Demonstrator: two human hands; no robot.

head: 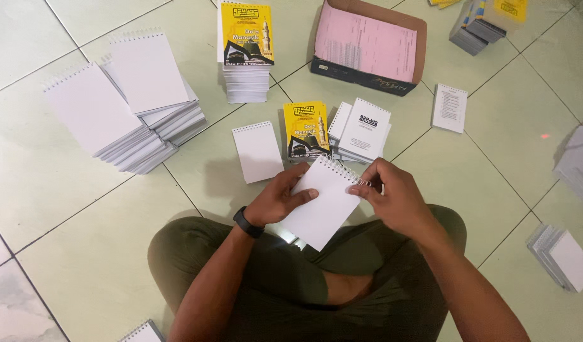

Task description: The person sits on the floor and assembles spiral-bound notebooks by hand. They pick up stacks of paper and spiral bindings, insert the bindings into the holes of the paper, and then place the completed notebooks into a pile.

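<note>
Sitting cross-legged on the pale tiled floor, the person grips a small white spiral-bound notepad over the lap with the left hand, and the right hand should pinch the wire coil gently and straight.

Booklet stacks ring the knees; bare floor tiles lie left.

Single head-worn view, steeply downward and close over crossed legs and tiled floor
</note>
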